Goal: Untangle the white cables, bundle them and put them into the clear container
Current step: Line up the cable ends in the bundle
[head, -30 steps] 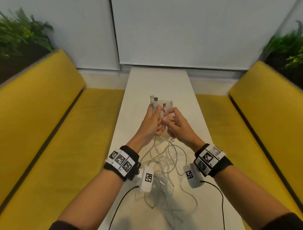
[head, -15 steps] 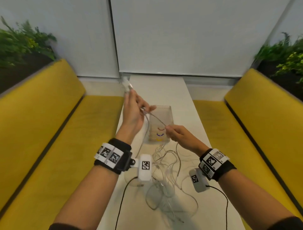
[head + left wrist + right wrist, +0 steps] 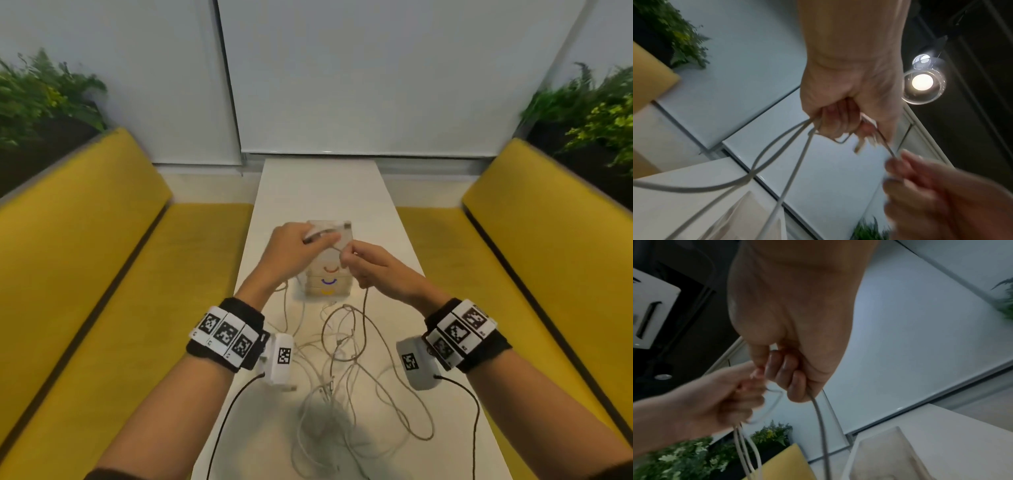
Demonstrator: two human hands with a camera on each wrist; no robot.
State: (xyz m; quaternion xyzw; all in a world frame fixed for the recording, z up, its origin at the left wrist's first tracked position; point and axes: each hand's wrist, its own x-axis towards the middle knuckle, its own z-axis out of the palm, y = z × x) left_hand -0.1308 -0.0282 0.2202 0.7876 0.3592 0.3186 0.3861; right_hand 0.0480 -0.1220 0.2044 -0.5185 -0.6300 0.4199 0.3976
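Both hands are raised over the clear container (image 3: pixel 330 284), which stands in the middle of the white table (image 3: pixel 322 192). My left hand (image 3: pixel 294 245) grips loops of a white cable (image 3: pixel 797 155), with a plug end sticking out past its fingers. My right hand (image 3: pixel 371 265) pinches the same cable (image 3: pixel 818 415) close beside the left hand. From both hands the cable hangs down into a loose tangle of white cables (image 3: pixel 342 370) on the table in front of the container. The container (image 3: pixel 885 456) shows coloured curved marks at its near end.
Yellow bench seats (image 3: pixel 102 291) run along both sides of the narrow table. Plants (image 3: pixel 44 99) stand behind the benches at left and right. Black wires (image 3: pixel 233 407) trail from the wrist cameras across the near table.
My left hand came down and right from its raised position to meet the right hand above the container. The stretch of cable between the hands has shortened.
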